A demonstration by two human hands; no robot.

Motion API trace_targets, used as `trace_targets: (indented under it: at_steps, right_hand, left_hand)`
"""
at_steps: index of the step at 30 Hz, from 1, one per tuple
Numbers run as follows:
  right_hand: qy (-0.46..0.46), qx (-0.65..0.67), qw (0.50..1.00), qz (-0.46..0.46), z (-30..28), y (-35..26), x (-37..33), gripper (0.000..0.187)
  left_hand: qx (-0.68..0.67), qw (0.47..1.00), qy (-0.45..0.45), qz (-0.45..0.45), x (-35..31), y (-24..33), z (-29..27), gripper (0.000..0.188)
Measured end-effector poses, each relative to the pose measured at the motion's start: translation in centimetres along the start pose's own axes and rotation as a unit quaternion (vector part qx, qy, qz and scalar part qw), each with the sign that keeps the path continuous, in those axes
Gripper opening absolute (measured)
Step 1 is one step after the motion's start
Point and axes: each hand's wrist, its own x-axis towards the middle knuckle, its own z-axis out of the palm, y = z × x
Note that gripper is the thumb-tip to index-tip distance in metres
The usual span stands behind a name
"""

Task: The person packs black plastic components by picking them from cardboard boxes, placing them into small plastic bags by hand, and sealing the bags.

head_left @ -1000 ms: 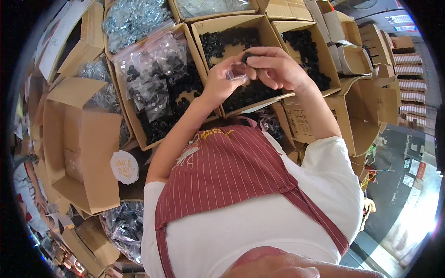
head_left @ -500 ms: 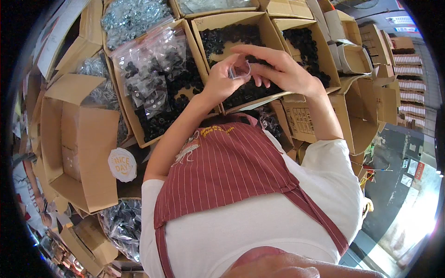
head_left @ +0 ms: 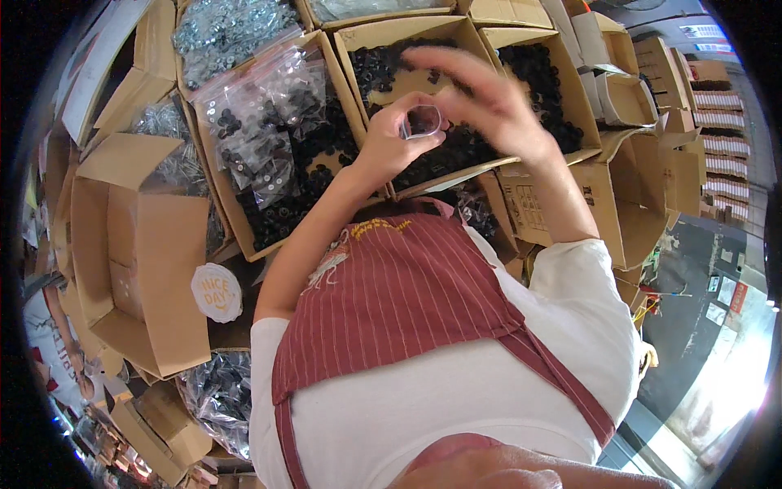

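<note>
My left hand (head_left: 386,145) is closed around a small clear plastic bag (head_left: 423,121). The bag's rounded mouth gapes upward, and dark contents show dimly inside. My right hand (head_left: 501,110) hovers just to the right of the bag, blurred by motion. Its fingers are stretched out and apart, and nothing shows between them. Below both hands lies a cardboard tray (head_left: 481,50) of small black ring-like parts (head_left: 375,69), part of its bottom showing bare.
To the left, another tray holds zip bags (head_left: 261,138) of black and pale parts over loose black pieces. A further tray of black parts (head_left: 533,77) is at the right. Shiny metal pieces (head_left: 232,37) fill a far-left box. Open cartons (head_left: 171,277) flank me.
My right hand has lifted away from the bag's mouth, its fingers swinging up and spreading. The left hand has stayed in place with the bag.
</note>
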Motion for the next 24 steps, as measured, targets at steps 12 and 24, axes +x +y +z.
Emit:
trace_targets:
  at_steps: [12,24]
  right_hand:
    - [-0.026,-0.183,0.916,0.357,-9.8,24.3,-11.8,0.051]
    - [0.297,-0.32,0.9,0.018,-4.9,10.6,-5.6,0.025]
  left_hand:
    - [-0.138,0.986,0.046,-0.084,-0.1,1.8,-0.1,0.027]
    - [-0.451,0.887,0.017,-0.096,1.2,2.7,-1.8,0.018]
